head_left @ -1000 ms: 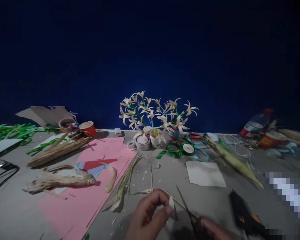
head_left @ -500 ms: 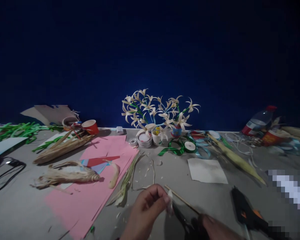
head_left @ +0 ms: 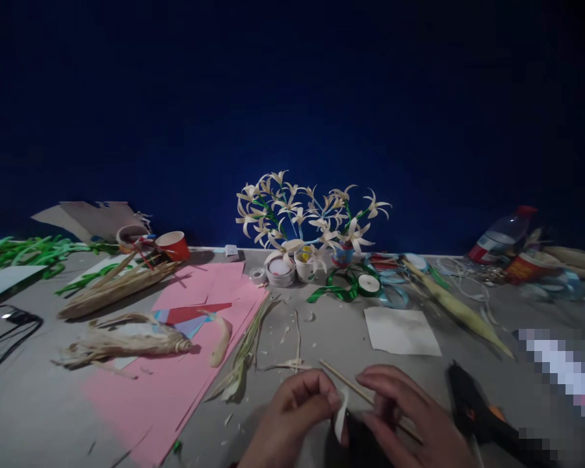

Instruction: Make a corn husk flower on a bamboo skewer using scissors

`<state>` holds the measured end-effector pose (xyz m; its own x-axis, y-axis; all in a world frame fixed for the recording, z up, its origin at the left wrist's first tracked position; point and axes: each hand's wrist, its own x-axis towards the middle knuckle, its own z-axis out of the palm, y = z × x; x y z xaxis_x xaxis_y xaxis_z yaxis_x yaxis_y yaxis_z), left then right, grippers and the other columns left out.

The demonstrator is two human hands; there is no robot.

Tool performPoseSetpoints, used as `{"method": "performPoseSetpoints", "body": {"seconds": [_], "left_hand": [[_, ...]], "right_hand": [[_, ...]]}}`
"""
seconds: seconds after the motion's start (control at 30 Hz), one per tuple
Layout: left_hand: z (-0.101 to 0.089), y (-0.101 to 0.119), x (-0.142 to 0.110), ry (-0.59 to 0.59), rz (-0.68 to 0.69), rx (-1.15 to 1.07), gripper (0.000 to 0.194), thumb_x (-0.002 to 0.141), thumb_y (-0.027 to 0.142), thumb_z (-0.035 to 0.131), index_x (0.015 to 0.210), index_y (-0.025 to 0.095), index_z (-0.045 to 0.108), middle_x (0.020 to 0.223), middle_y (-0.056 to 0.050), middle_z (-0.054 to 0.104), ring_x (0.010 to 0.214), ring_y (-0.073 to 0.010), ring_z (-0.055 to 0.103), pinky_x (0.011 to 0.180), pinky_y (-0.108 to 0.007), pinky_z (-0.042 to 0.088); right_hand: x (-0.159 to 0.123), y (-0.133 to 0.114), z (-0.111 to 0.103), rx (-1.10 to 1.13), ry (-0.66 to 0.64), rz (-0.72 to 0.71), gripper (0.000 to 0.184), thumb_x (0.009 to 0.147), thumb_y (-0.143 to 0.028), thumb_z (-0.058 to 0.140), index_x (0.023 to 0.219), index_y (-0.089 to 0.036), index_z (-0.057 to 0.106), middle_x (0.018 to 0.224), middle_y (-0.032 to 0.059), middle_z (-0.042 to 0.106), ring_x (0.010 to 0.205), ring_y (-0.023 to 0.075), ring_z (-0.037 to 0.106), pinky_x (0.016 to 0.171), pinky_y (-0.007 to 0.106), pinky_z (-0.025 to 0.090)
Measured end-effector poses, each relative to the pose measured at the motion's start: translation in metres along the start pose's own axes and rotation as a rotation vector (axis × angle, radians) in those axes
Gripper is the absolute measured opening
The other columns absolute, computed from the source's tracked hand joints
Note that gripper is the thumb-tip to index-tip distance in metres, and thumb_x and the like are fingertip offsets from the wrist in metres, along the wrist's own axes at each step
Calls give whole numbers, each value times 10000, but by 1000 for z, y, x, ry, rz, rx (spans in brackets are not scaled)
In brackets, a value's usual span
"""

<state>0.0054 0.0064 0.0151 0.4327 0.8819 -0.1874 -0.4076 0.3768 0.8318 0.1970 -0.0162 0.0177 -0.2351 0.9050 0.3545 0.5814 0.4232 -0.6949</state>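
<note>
My left hand (head_left: 297, 416) is closed in a pinch on a pale strip of corn husk (head_left: 342, 416), which hangs down from the fingertips. Just to its right, my right hand (head_left: 409, 416) is curved with thumb and fingers apart, and I see nothing gripped in it. A thin wooden stick (head_left: 344, 378) runs slantwise beneath the right fingers, which hide part of it. Under the right hand there is a dark shape that I cannot make out. Beyond my hands stand several husk flowers (head_left: 299, 218) on green and blue stems in small cups.
A black glue gun (head_left: 468, 403) lies right of my hands. White paper (head_left: 402, 331), green ribbon (head_left: 338, 286) and a long husk (head_left: 458, 312) lie farther back. Pink paper (head_left: 141, 396) and dried husks (head_left: 127, 341) are on the left; a plastic bottle (head_left: 502, 237) stands far right.
My right hand has come up and leftward from the lower edge, its fingers now spread near the left hand. The husk strip hangs at a slightly different tilt. The view has shifted a little.
</note>
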Motion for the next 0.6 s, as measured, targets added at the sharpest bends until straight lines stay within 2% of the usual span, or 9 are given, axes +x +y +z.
{"method": "performPoseSetpoints", "body": {"seconds": [0.07,0.13,0.2,0.27,0.37,0.43,0.5,0.6], "left_hand": [[1,-4,2,-49,-30,-70,262,749,329,737,637,136,599,553,-12,611,580,-140,526,658,-271,394],[0,-12,5,-97,-69,-156,267,712,339,754,630,142,593,516,-5,591,520,-127,503,589,-256,370],[-2,-17,7,-136,-116,-212,294,705,383,739,619,153,577,475,2,560,469,-119,474,544,-249,349],[-5,-17,6,-97,-98,-141,327,755,445,685,639,160,575,517,0,554,510,-131,493,571,-255,372],[-6,-5,0,53,143,330,273,868,424,575,789,167,619,777,-44,619,785,-197,580,751,-302,419],[-4,6,-5,79,321,697,160,844,323,600,903,177,629,925,-75,644,928,-246,587,836,-346,415],[0,12,-7,72,431,975,124,782,191,624,906,183,627,941,-82,670,947,-266,603,925,-410,391],[4,13,-6,77,500,1209,167,731,55,590,824,191,617,848,-57,704,897,-252,638,1048,-500,296]], "right_hand": [[9,-8,1,109,-8,-58,304,857,-114,586,1091,-299,649,1060,10,708,812,126,700,750,183,549],[16,-11,3,186,-38,-84,259,855,-89,576,994,-285,673,976,4,720,891,143,696,773,190,546],[19,-10,5,225,-58,-84,205,853,-86,562,890,-260,665,897,7,713,864,151,694,759,205,545],[20,-8,5,216,-78,-42,173,866,-103,532,823,-242,626,837,5,683,776,146,679,701,212,539],[19,-8,6,106,-129,11,157,868,-124,479,796,-236,562,797,-2,624,681,145,628,628,230,512],[18,-9,7,3,-144,19,139,840,-119,474,798,-238,533,796,-7,599,663,148,601,608,241,493],[17,-10,9,-96,-145,9,142,820,-107,469,796,-242,509,791,-13,587,659,149,589,599,245,478],[16,-11,12,-213,-126,-19,158,836,-100,453,786,-247,486,774,-15,585,671,154,594,601,250,468]]}}
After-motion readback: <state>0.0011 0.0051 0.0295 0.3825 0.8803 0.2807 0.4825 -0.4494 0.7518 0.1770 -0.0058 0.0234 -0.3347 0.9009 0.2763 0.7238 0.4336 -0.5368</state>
